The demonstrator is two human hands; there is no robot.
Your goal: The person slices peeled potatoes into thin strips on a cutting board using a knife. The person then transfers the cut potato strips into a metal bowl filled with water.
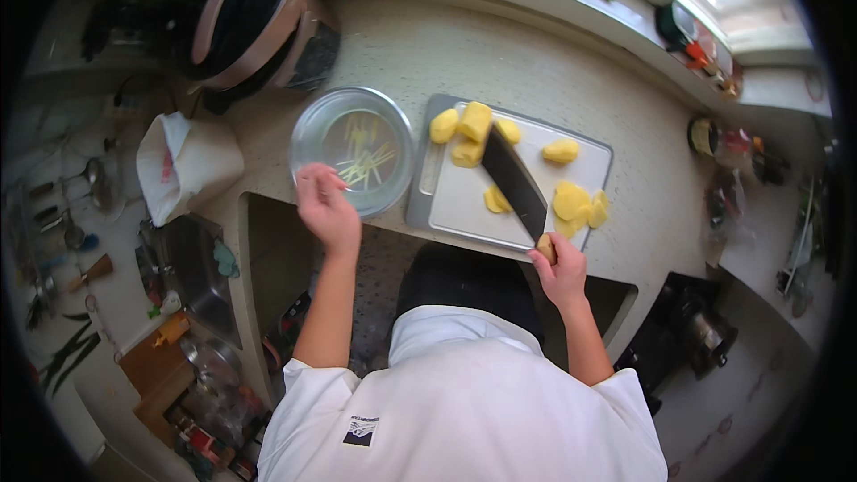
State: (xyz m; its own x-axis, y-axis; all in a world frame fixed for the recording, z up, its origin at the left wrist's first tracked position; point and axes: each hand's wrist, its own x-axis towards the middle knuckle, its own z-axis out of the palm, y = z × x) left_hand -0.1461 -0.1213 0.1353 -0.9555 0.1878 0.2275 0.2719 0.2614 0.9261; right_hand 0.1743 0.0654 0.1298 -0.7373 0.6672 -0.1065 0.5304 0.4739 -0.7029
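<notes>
My right hand grips the wooden handle of a cleaver, whose dark blade slants up and left above a grey-framed cutting board. Several peeled potato pieces are grouped at the board's far left, partly behind the blade tip. A single potato piece lies on the right side. Potato slices overlap at the near right, and a few others show beside the blade. My left hand is over the near-left rim of a clear bowl, fingers loosely curled, with nothing visible in them. Potato shreds lie inside the bowl.
Behind the bowl stands a pink and black appliance. A white bag sits left of the bowl, near a sink. Jars stand at the right by the wall. A dark pot is on the stove at lower right.
</notes>
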